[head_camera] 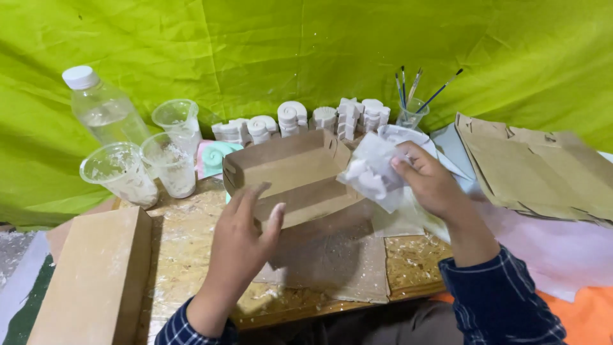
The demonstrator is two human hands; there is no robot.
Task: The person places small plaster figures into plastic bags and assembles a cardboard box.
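Note:
My left hand (242, 239) rests against the near side of an open brown cardboard box (290, 174) tipped toward me on a chipboard table (185, 236), fingers spread. My right hand (431, 182) grips a white plaster piece wrapped in clear plastic (371, 171), held just right of the box's rim. Flat brown cardboard (332, 255) lies under the box.
Behind the box stands a row of white plaster figures (300, 118) and a teal one (217, 154). Left are three plastic cups (121, 172) and a water bottle (102, 108). A glass with brushes (412, 112), stacked flat cardboard (536, 166) at right, a tan block (96, 275) at left.

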